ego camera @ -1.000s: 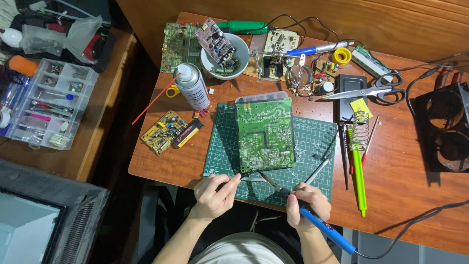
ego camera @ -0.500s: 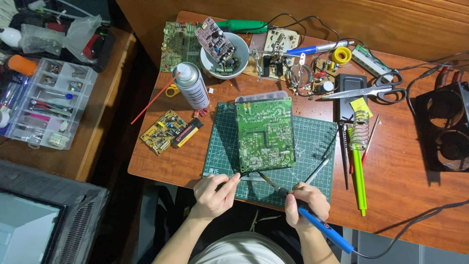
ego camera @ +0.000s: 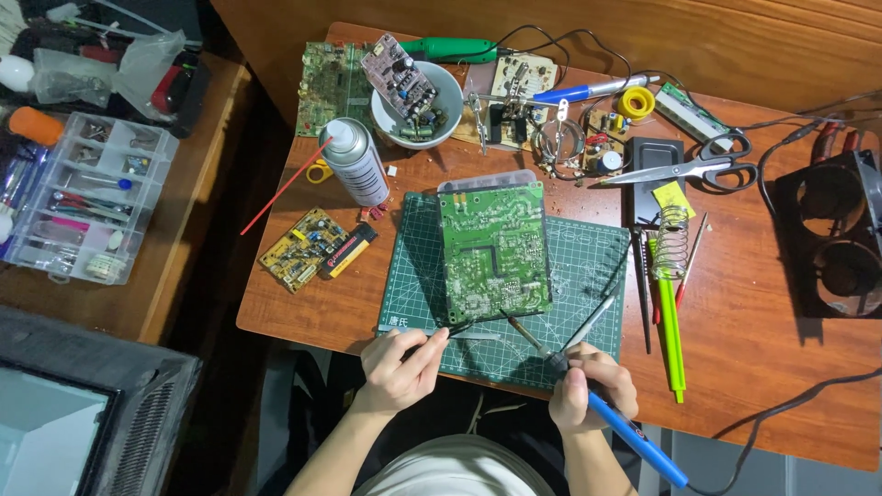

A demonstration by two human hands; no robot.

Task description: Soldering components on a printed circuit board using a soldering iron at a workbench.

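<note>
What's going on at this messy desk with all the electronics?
A person sits at a wooden table working on a green circuit board that lies on a green cutting mat. The right hand grips a blue-handled soldering iron, its tip near the board's lower edge. The left hand holds a thin tool, perhaps tweezers, pointed at the same edge. A spray can, scissors and spare boards lie around.

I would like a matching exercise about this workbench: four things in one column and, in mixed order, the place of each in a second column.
1. green circuit board
2. scissors
3. soldering iron
4. spray can

a. in the right hand
b. on the cutting mat
c. left of the mat, on the table
d. right of the mat's far corner

Pairs: 1-b, 2-d, 3-a, 4-c
</note>
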